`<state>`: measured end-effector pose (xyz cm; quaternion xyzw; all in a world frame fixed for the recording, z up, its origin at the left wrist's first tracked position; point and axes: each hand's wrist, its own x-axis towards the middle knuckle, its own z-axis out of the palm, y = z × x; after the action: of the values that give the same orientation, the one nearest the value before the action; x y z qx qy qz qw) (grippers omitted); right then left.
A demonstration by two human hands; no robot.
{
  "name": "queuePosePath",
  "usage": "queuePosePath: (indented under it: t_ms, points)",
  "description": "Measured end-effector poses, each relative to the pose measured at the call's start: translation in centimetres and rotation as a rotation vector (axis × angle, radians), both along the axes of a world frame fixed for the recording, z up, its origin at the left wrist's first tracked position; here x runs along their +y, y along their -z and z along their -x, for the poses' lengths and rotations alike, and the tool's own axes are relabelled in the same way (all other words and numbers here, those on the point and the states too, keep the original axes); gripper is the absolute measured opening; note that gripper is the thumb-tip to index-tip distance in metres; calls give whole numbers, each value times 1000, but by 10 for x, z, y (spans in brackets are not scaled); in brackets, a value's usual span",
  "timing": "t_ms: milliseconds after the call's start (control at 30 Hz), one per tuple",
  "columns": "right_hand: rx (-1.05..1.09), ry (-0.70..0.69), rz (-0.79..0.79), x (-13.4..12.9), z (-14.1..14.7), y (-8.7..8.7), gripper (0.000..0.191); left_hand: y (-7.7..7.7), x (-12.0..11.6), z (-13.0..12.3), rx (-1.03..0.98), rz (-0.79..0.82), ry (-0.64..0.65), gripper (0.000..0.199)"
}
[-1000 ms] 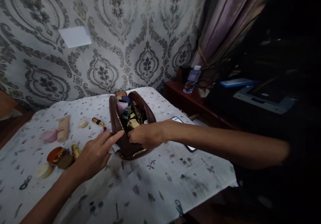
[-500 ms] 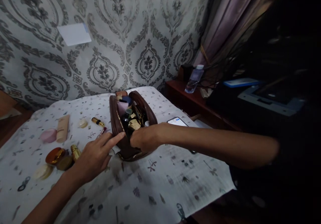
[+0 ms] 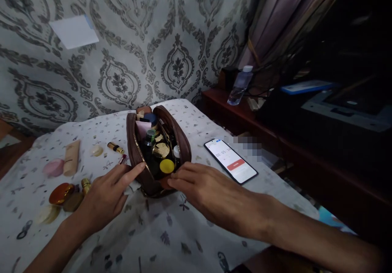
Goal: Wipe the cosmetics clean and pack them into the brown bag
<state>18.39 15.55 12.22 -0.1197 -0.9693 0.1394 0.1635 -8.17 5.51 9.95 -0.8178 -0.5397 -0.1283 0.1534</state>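
Observation:
A brown zippered bag (image 3: 139,177) stands unzipped on the patterned white cloth (image 3: 165,224). Inside it are a yellow round lid (image 3: 167,166), a gold compact (image 3: 161,150), a green-capped bottle (image 3: 150,137), a pink item (image 3: 143,129) and a blue-lidded jar (image 3: 150,119). My left hand (image 3: 107,191) rests against the bag's left side, index finger stretched out along the zipper edge. At the bag's near right rim, my right hand (image 3: 202,187) has its fingers closed on the edge. Its thumb is hidden.
Left of the bag lie a beige tube (image 3: 71,158), a pink jar (image 3: 53,167), an amber-lidded jar (image 3: 61,194), and a gold-black tube (image 3: 115,147). A phone (image 3: 234,163) lies right; a clear bottle (image 3: 240,86) stands on the red-brown shelf (image 3: 214,101).
My right hand has come out of the bag to its near right rim, and the yellow lid now shows inside. The phone is uncovered. The view has shifted slightly.

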Motion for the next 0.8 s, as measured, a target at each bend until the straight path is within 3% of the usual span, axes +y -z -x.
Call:
queuePosePath:
  t_ms: [200,333,433,600,800]
  points:
    - [98,-5,16,-7,-7,21,45,-3,-1,-2,38,26,-40,89]
    - [140,-6,25,-7,-7,24,45,-1,-2,-2,19,82,-70,86]
    - [155,-5,23,-7,-6,22,46,8,-6,2,13,89,-100,83]
    - [234,40,23,-11,-5,21,47,28,-27,7,-86,65,-138,78]
    - [465,127,-69,-25,2,25,39,33,-61,18,-96,154,-166,46]
